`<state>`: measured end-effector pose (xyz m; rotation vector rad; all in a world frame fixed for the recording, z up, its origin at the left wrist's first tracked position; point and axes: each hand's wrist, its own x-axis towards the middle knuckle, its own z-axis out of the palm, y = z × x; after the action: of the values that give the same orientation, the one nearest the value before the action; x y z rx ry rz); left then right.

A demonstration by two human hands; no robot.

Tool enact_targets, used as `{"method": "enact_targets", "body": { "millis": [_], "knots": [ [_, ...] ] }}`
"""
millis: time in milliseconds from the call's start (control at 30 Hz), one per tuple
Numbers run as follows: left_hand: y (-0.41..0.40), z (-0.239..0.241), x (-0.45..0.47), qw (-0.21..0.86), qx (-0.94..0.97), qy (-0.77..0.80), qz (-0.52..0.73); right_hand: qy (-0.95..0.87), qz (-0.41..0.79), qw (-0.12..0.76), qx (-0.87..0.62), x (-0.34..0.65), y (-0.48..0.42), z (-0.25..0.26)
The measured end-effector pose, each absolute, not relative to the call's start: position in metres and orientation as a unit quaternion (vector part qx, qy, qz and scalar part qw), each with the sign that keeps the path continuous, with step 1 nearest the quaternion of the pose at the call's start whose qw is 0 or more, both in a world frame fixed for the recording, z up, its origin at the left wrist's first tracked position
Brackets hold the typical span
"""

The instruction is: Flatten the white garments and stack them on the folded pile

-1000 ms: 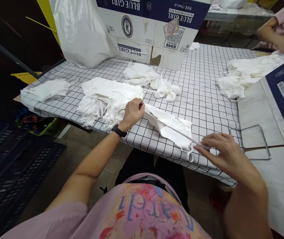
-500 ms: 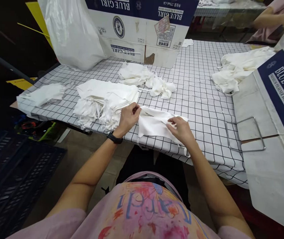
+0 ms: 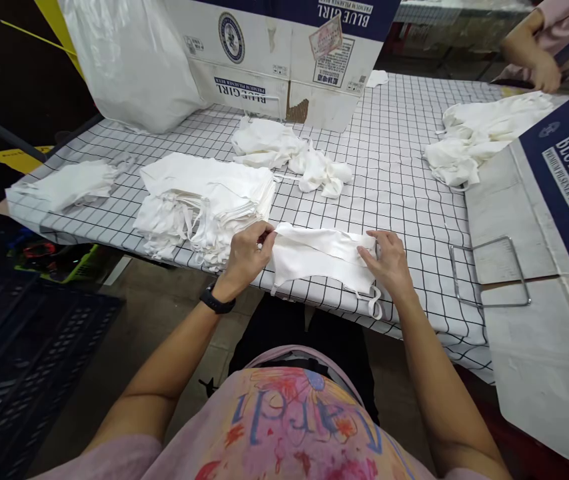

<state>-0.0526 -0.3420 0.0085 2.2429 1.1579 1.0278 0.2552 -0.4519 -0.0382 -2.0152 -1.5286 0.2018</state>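
Observation:
A white camisole-like garment with thin straps (image 3: 322, 257) lies flat and sideways at the front edge of the table. My left hand (image 3: 250, 252) pinches its left end between thumb and fingers. At the opposite end, my right hand (image 3: 388, 261) grips the upper corner, thumb on top. Loose straps (image 3: 374, 303) dangle by the front edge, below my right hand. Close to my left hand sits a thick stack of folded white garments (image 3: 209, 183), straps bunched toward me. Behind the held garment is a crumpled white pile (image 3: 289, 157).
A checked cloth (image 3: 394, 160) covers the table. Beer cartons stand at the back (image 3: 284, 60) and right (image 3: 524, 293), the right one with a metal wire handle. A white plastic bag (image 3: 134, 73) is back left. Another person's hand (image 3: 546, 72) is near more white garments (image 3: 489, 133).
My right hand has moved right to the garment's end and closed on it. The garment now lies flatter and more stretched out. The other person's hand has come lower.

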Motion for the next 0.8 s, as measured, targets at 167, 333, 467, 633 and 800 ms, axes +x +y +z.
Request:
{"method": "enact_targets", "body": {
  "millis": [167,333,467,633,800],
  "knots": [
    [-0.35,0.003,-0.064,0.216,0.842,0.375,0.322,-0.615,0.054,0.284,-0.733,0.264,-0.432,-0.045],
    [-0.354,-0.005,-0.076,0.215,0.929,0.266,0.139,-0.617,0.018,0.299,-0.728,0.269,-0.427,-0.049],
    [-0.35,-0.002,-0.067,0.249,0.931,0.252,0.094,-0.639,0.02,0.275,-0.718,0.266,-0.423,-0.051],
    [-0.326,0.002,-0.018,0.273,0.89,0.306,0.198,-0.588,0.071,0.342,-0.729,0.262,-0.413,-0.037],
    [-0.291,0.01,0.038,0.432,0.859,0.192,0.197,-0.496,0.289,0.445,-0.687,0.26,-0.41,0.013]
  ]
}}
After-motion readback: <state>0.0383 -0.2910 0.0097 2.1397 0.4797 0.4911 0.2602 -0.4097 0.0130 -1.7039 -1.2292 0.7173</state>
